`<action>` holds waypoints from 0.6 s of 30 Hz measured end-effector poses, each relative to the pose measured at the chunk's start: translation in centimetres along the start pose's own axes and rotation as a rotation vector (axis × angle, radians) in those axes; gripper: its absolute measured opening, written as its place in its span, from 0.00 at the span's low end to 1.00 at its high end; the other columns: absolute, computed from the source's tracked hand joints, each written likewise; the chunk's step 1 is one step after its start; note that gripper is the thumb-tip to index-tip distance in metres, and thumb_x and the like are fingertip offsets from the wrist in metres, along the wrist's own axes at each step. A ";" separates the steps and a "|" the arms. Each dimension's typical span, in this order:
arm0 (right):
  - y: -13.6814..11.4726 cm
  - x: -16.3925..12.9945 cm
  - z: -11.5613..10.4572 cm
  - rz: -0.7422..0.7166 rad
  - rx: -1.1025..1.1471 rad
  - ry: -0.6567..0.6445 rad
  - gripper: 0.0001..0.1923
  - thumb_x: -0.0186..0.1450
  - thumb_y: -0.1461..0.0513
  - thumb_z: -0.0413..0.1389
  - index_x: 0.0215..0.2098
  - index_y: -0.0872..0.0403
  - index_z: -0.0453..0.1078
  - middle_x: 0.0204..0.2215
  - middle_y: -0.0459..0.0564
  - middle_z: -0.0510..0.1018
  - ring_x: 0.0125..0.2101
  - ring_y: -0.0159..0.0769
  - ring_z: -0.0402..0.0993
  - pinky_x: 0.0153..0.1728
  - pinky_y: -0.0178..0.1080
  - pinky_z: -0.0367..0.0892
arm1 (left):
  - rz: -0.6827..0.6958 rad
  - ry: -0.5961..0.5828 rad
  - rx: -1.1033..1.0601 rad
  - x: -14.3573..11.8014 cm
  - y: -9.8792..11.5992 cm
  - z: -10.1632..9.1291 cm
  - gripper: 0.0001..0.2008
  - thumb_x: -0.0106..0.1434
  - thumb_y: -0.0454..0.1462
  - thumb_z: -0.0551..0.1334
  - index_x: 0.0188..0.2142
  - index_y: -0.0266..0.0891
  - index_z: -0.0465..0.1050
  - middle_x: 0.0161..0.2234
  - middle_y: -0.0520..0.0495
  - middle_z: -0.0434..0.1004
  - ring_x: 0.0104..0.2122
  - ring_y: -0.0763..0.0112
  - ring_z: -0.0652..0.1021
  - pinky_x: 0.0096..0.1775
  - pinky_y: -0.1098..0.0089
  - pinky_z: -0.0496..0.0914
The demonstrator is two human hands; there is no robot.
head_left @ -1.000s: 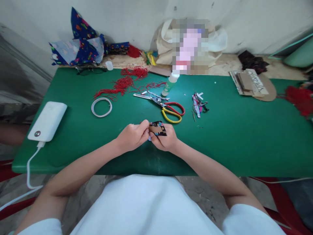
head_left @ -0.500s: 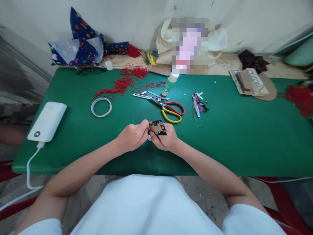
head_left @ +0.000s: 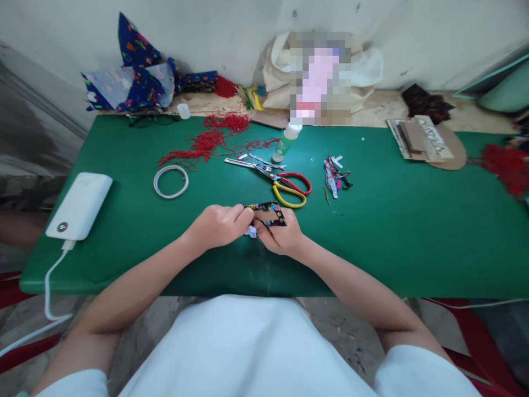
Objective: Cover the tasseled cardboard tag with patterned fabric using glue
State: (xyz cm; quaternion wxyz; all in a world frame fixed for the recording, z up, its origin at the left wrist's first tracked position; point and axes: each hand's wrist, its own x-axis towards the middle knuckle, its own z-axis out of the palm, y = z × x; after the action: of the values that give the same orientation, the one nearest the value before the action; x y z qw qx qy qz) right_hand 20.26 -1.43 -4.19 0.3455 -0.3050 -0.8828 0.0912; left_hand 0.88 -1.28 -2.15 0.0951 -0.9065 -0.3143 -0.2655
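Head view: left hand [head_left: 217, 226] and right hand [head_left: 279, 237] pinch patterned fabric piece [head_left: 266, 214].

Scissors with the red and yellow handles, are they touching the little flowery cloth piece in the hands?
Apart. The head view shows a strip of green table between the scissors and the cloth piece.

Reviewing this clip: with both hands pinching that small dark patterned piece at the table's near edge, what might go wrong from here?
1. The small dark floral fabric-covered piece is pinched between the left hand and right hand close to the green table edge; a slip could drop it onto the lap or floor.
2. The red and yellow handled scissors lie just beyond the hands, blades partly open; a forward reach might brush them.
3. The tangled red threads could snag on anything dragged past.
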 end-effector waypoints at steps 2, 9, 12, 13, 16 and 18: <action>0.0 0.1 0.0 0.004 0.011 -0.006 0.10 0.68 0.64 0.46 0.31 0.54 0.66 0.25 0.48 0.77 0.25 0.34 0.73 0.27 0.36 0.65 | 0.017 0.008 0.016 0.0 -0.1 0.1 0.12 0.68 0.33 0.52 0.26 0.39 0.60 0.19 0.54 0.64 0.16 0.77 0.66 0.20 0.70 0.49; -0.2 0.0 0.0 0.038 0.036 -0.024 0.11 0.68 0.64 0.45 0.30 0.53 0.66 0.24 0.47 0.76 0.26 0.34 0.73 0.29 0.36 0.66 | 0.048 0.035 0.017 -0.2 0.1 0.3 0.11 0.68 0.32 0.50 0.27 0.40 0.60 0.20 0.55 0.63 0.16 0.77 0.66 0.19 0.69 0.50; -0.1 0.0 0.0 0.046 0.039 -0.029 0.12 0.68 0.63 0.45 0.29 0.53 0.66 0.23 0.47 0.75 0.26 0.33 0.73 0.30 0.35 0.65 | 0.049 0.034 0.009 -0.1 0.1 0.2 0.11 0.67 0.31 0.51 0.27 0.39 0.61 0.19 0.55 0.64 0.16 0.77 0.66 0.20 0.70 0.51; -0.1 -0.1 0.0 0.049 0.038 -0.030 0.12 0.68 0.63 0.45 0.29 0.53 0.66 0.24 0.47 0.76 0.27 0.33 0.73 0.30 0.35 0.65 | 0.046 0.029 0.001 -0.1 0.1 0.1 0.11 0.67 0.31 0.51 0.28 0.39 0.61 0.19 0.55 0.65 0.16 0.76 0.67 0.20 0.70 0.52; 0.0 -0.2 0.1 0.064 0.033 -0.037 0.12 0.68 0.63 0.45 0.30 0.53 0.67 0.25 0.48 0.76 0.27 0.33 0.73 0.31 0.35 0.66 | 0.025 0.003 -0.053 -0.1 0.0 0.0 0.10 0.68 0.31 0.50 0.29 0.38 0.63 0.20 0.54 0.67 0.17 0.75 0.68 0.20 0.71 0.55; 0.1 -0.3 0.1 0.071 0.029 -0.044 0.12 0.68 0.63 0.45 0.31 0.53 0.68 0.25 0.48 0.76 0.28 0.33 0.73 0.32 0.35 0.65 | -0.004 -0.020 -0.104 -0.2 0.0 -0.1 0.10 0.68 0.32 0.49 0.31 0.38 0.64 0.21 0.53 0.69 0.19 0.75 0.70 0.21 0.72 0.57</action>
State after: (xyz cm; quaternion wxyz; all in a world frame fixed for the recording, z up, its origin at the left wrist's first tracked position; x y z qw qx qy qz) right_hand 20.41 -1.52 -4.45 0.3270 -0.3290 -0.8773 0.1230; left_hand 0.71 -1.43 -2.16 0.0440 -0.9121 -0.3029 -0.2728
